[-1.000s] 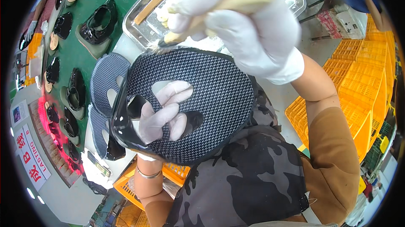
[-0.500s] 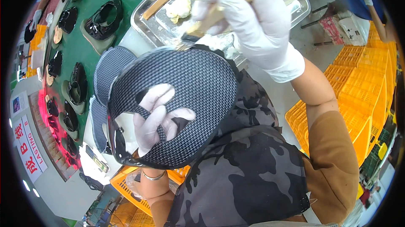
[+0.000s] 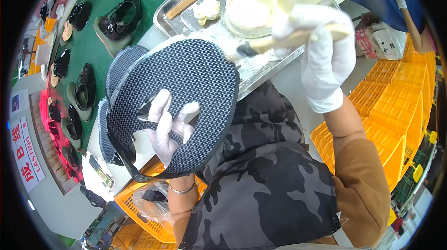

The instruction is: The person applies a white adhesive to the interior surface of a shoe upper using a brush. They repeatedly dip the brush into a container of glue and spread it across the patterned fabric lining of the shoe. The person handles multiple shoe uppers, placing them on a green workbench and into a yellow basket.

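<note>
Landmark = steel tray [image 3: 174,10], top centre. All positions relative to it.

Far left of tray: green belt [image 3: 100,36] carrying a line of black shoe uppers on lasts [image 3: 118,17], running down and away. None of them in reach of either hand.

Below-left of tray: left hand [image 3: 168,126], white glove, fingers poking up through the opening of a black-and-white woven shoe upper [image 3: 186,92]. Hand is closed on it from beneath, palm side hidden, fingers spread through the gap and supporting the piece flat, face up. Upper's far edge touches or overlaps the tray's near rim. More matching woven pieces [image 3: 118,66] stacked just under it on the left.

In the tray: white paste lump [image 3: 206,9], round white tub of paste [image 3: 249,10], smeared residue on the floor of the tray.

Right end of tray: right hand [image 3: 326,54], white glove, wrapped tight round the wooden handle of a brush [image 3: 279,40]. Bristles over the tray's near rim, just beside the upper's top-right edge, not clearly touching it.

Progress, my read: no wet coat visible on the upper's face, so the brushing looks not yet done on this piece. Can't tell if the bristles are loaded.

Below-right of tray: yellow crates [image 3: 396,106].
</note>
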A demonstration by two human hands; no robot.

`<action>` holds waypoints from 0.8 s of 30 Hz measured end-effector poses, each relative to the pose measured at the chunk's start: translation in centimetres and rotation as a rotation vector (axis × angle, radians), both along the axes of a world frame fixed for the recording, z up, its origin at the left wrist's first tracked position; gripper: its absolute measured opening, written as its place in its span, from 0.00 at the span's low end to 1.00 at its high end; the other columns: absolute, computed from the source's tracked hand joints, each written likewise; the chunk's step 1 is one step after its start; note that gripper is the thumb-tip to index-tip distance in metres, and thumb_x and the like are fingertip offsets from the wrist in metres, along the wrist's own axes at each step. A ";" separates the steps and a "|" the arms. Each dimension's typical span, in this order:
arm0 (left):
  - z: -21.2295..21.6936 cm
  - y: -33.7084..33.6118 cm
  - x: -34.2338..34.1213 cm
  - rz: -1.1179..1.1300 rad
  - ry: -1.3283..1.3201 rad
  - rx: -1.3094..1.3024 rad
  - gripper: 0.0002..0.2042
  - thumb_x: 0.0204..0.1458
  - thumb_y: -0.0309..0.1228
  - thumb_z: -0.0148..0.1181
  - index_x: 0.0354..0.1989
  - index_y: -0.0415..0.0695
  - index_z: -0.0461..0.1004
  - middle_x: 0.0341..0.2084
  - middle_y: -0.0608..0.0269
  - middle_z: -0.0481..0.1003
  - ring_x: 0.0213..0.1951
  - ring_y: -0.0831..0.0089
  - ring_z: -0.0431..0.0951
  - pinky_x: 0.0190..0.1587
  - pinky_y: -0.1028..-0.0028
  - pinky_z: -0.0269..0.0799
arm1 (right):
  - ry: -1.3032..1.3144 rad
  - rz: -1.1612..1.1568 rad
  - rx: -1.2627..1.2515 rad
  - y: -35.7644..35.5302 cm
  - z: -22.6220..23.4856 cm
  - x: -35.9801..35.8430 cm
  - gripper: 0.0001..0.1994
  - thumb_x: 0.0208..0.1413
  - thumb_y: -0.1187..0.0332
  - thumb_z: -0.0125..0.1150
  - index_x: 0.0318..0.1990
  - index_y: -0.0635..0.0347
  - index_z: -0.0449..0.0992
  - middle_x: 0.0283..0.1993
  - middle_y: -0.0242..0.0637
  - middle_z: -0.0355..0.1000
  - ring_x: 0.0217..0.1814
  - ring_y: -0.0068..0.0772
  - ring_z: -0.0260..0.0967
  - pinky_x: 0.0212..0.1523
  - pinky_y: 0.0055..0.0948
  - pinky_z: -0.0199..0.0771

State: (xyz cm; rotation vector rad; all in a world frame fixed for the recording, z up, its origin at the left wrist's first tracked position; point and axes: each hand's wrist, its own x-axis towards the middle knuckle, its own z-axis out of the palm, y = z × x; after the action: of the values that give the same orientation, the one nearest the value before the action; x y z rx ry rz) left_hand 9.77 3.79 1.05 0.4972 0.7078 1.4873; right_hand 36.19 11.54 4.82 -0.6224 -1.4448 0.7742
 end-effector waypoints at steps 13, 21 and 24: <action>0.7 1.2 1.2 0.135 -0.222 0.128 0.17 0.57 0.26 0.38 0.55 0.43 0.62 0.45 0.37 0.69 0.47 0.53 0.73 0.43 0.57 0.76 | 0.159 -0.079 -0.079 -2.1 -0.9 -2.8 0.08 0.61 0.73 0.39 0.45 0.63 0.59 0.32 0.47 0.69 0.24 0.30 0.69 0.20 0.22 0.71; 0.9 1.9 1.8 -0.058 -0.329 0.304 0.18 0.59 0.28 0.35 0.58 0.47 0.62 0.47 0.31 0.67 0.52 0.48 0.70 0.49 0.41 0.66 | 0.310 -0.147 0.009 0.3 0.8 -2.9 0.11 0.60 0.72 0.41 0.49 0.65 0.57 0.35 0.45 0.69 0.29 0.28 0.70 0.24 0.21 0.76; 1.4 2.5 1.9 -0.110 -0.371 0.359 0.19 0.60 0.29 0.34 0.58 0.50 0.62 0.49 0.29 0.65 0.52 0.44 0.69 0.49 0.40 0.66 | 0.353 -0.012 -0.020 0.3 -0.7 -3.1 0.11 0.60 0.74 0.43 0.48 0.66 0.58 0.34 0.45 0.70 0.28 0.24 0.71 0.25 0.17 0.75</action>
State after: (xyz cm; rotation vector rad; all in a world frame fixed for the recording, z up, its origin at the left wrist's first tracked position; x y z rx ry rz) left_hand 11.72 6.28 2.41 0.5016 0.1199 1.5530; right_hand 33.06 11.89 4.14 -0.4804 -1.1100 0.8433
